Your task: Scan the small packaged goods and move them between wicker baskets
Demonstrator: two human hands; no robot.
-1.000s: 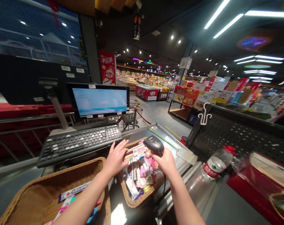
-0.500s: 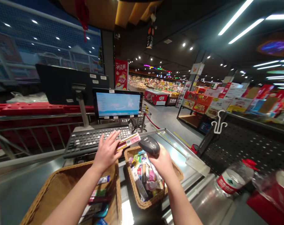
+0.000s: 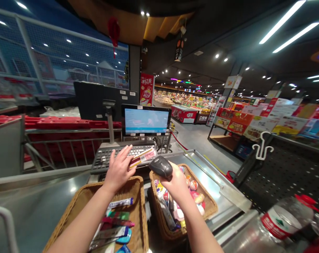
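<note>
My left hand hovers by the keyboard, pinching a slim flat pack with a barcode and a pink and yellow print between thumb and fingers. My right hand is wrapped around a black handheld barcode scanner, its head turned toward the pack and just right of it. Below my left forearm stands a wicker basket with toothpaste-like tubes and small packs inside. Under my right hand, a second wicker basket holds many small packaged goods, partly hidden by my arm.
A lit monitor stands behind the keyboard, with a black screen back on its left. On the right are a large plastic bottle with a red cap and a black perforated panel with a white hook.
The view has swung left, so the counter and baskets appear farther right. Both hands still hold the pack and scanner; the scanner sits slightly closer to the pack.
</note>
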